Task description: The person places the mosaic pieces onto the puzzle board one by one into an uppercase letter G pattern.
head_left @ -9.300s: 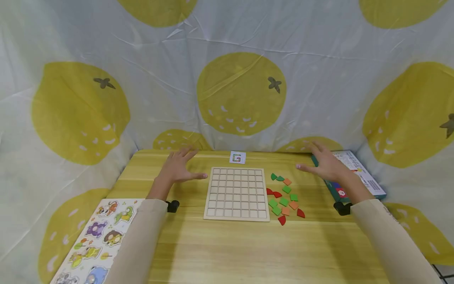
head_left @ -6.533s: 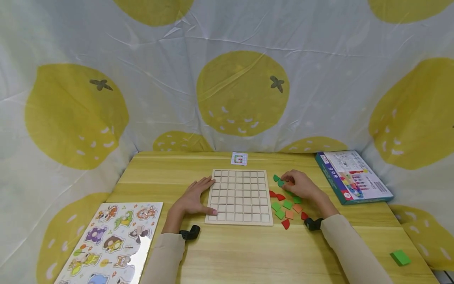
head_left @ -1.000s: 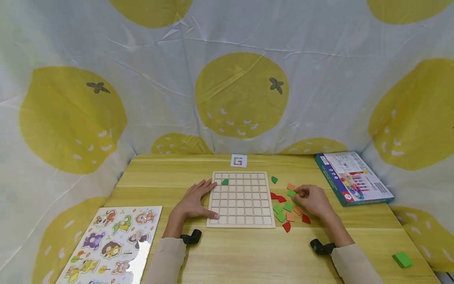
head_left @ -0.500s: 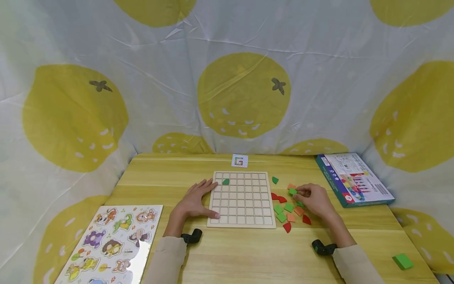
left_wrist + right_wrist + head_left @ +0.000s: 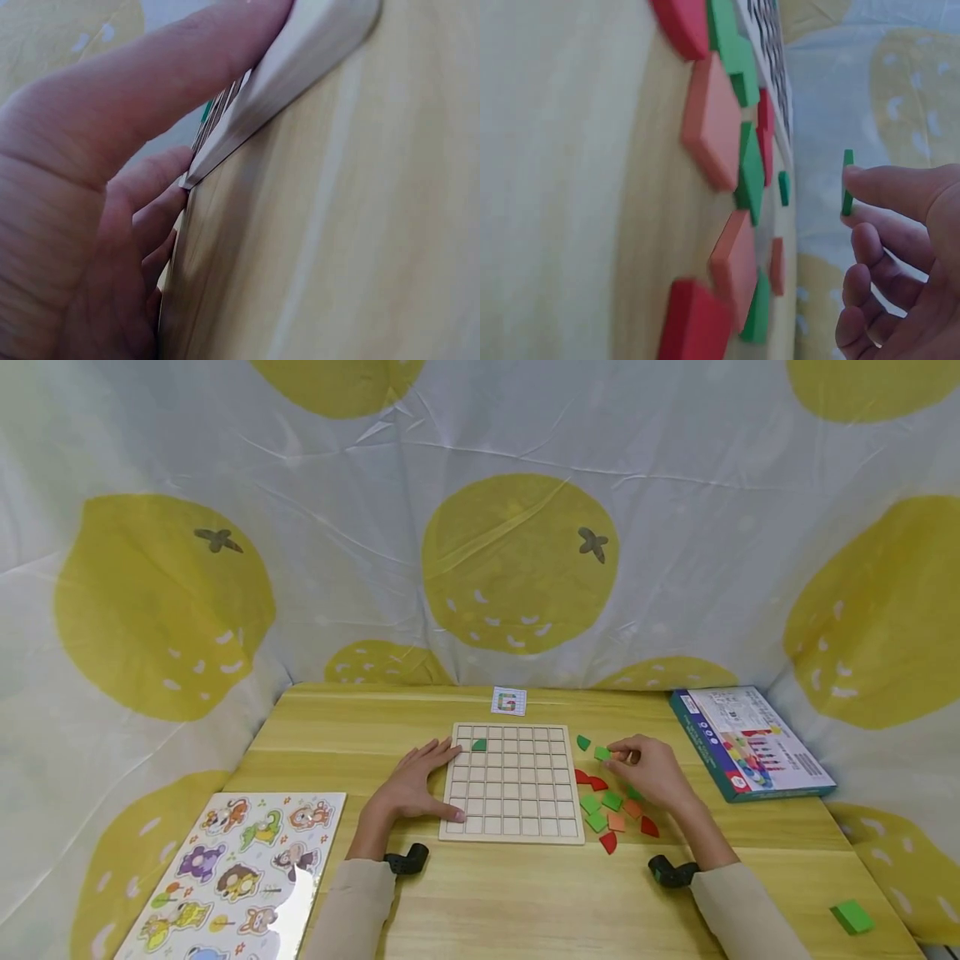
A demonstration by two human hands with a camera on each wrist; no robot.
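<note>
While a pale cloth (image 5: 697, 543) with big yellow fruit fills the background, a wood-grain table (image 5: 570, 893) spreads below it. Animal puzzle (image 5: 242, 881) at the table's left. Box (image 5: 753, 743), flat, far right. Pale grid board (image 5: 517, 789) mid-table. Left hand (image 5: 412, 785): fingers spread, grasping nothing, thumb on the board's near-left corner, fingertips at its left edge. Right hand (image 5: 652, 768): thumb and forefinger pinch a green square, remaining fingers curled; right wrist view shows the square clear of the table. Card (image 5: 508, 701) with a coloured G beyond the board. Green block (image 5: 852, 917) alone, near right. Loose pieces right of the board: orange squares (image 5: 617, 822), green squares, red quarter-rounds (image 5: 650, 827). Held green square (image 5: 602, 753) hangs over the far part of this scatter. Dark green quarter-round (image 5: 479, 745) in the board's second row from the far edge.
</note>
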